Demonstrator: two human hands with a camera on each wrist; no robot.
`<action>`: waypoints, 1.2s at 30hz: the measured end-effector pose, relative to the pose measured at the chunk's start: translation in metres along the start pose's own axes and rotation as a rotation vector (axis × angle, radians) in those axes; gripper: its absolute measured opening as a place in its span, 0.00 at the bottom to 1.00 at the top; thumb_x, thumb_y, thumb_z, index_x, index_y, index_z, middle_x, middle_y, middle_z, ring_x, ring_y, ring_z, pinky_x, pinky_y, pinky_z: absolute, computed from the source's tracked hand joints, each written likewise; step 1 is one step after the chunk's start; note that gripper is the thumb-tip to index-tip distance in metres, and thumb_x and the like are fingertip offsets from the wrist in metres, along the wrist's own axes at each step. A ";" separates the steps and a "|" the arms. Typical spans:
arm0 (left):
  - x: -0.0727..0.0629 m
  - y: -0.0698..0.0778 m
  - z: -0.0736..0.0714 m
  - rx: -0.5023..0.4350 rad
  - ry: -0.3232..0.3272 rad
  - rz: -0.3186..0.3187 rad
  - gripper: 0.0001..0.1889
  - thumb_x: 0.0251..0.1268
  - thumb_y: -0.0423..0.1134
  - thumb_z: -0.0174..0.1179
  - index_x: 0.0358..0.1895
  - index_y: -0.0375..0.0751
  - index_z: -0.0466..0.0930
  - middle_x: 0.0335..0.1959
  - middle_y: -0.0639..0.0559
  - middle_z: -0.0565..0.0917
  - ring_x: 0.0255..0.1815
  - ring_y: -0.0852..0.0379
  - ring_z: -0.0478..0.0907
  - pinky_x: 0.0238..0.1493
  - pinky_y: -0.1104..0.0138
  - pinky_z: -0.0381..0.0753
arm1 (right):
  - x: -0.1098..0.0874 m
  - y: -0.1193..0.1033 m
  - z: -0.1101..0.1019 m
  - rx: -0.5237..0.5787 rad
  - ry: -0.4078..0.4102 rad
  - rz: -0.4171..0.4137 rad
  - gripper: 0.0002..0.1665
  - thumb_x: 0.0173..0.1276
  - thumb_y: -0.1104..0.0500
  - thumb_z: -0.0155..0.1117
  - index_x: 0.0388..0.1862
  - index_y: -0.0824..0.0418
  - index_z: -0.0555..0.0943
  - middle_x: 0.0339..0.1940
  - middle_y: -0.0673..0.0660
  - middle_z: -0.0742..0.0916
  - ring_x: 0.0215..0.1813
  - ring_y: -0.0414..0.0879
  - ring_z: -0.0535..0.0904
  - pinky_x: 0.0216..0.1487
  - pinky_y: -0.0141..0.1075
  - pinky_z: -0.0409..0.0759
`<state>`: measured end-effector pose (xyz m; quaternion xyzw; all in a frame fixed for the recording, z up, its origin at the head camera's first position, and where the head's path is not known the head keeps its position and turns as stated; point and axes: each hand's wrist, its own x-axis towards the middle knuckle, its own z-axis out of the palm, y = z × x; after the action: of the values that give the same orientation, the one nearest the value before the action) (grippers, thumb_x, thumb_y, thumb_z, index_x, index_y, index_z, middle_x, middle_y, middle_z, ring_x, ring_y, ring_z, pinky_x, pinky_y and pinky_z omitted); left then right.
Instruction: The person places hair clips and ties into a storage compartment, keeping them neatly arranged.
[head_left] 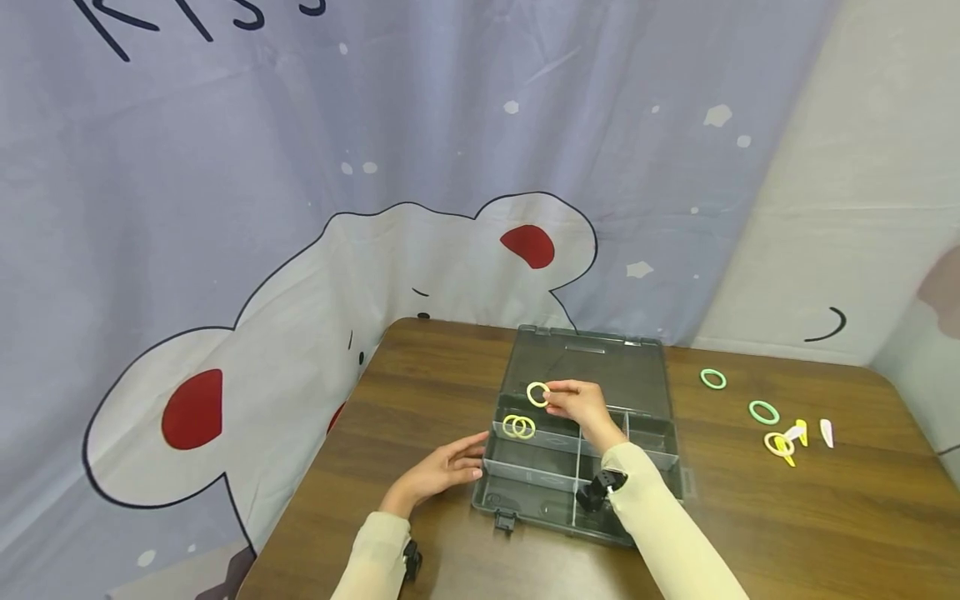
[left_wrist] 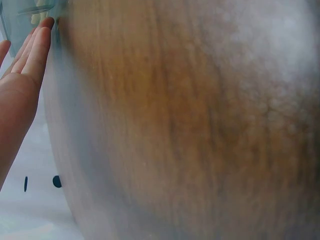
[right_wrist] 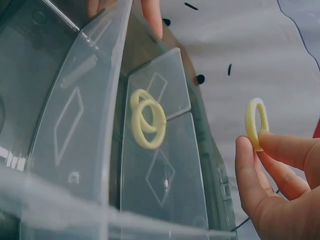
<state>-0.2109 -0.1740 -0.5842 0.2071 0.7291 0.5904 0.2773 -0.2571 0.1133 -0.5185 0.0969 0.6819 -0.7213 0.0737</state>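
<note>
My right hand (head_left: 579, 407) pinches a pale yellow ring (head_left: 537, 394) between thumb and fingertips, above the back left of a grey see-through compartment box (head_left: 536, 477). Two more yellow rings (head_left: 518, 427) lie overlapping in the box's back left compartment; the right wrist view shows these rings (right_wrist: 148, 120) close up. At the box's left side, my left hand (head_left: 442, 471) rests with fairly straight fingers touching the edge. In the left wrist view only part of that hand (left_wrist: 27, 65) shows, beside the box wall.
The box's lid (head_left: 585, 367) lies open towards the back. On the wooden table (head_left: 750, 517) to the right are two green rings (head_left: 713, 379), a pale ring (head_left: 778, 443) and several small yellow and white clips (head_left: 827, 432). A printed curtain (head_left: 465, 150) hangs behind.
</note>
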 end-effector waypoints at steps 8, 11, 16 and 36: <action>0.000 0.003 0.001 0.007 -0.010 0.011 0.34 0.70 0.37 0.58 0.76 0.48 0.54 0.70 0.36 0.63 0.67 0.43 0.67 0.65 0.58 0.70 | 0.003 0.009 0.009 -0.039 0.005 0.039 0.16 0.61 0.75 0.64 0.49 0.78 0.79 0.40 0.67 0.86 0.30 0.45 0.85 0.41 0.39 0.85; 0.001 0.002 0.000 0.017 -0.012 0.024 0.34 0.70 0.36 0.58 0.76 0.45 0.54 0.70 0.35 0.63 0.67 0.42 0.67 0.65 0.58 0.70 | 0.002 0.013 0.009 -0.064 0.013 0.040 0.15 0.61 0.75 0.64 0.48 0.79 0.79 0.39 0.68 0.86 0.29 0.46 0.85 0.38 0.37 0.85; 0.001 -0.001 0.001 0.021 -0.013 0.018 0.35 0.70 0.37 0.58 0.76 0.46 0.54 0.70 0.36 0.64 0.67 0.43 0.67 0.64 0.59 0.71 | 0.000 0.020 0.011 -0.106 0.015 0.036 0.14 0.59 0.77 0.64 0.45 0.81 0.80 0.36 0.70 0.86 0.26 0.45 0.84 0.33 0.35 0.85; -0.001 0.001 -0.001 0.013 -0.009 0.023 0.35 0.69 0.38 0.59 0.76 0.48 0.54 0.70 0.37 0.64 0.67 0.44 0.67 0.64 0.61 0.71 | 0.001 0.027 0.020 -0.406 0.008 -0.023 0.11 0.50 0.78 0.63 0.36 0.78 0.83 0.29 0.66 0.87 0.24 0.41 0.82 0.33 0.38 0.86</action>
<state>-0.2109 -0.1746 -0.5835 0.2201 0.7293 0.5878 0.2723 -0.2522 0.0918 -0.5443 0.0749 0.8148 -0.5693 0.0806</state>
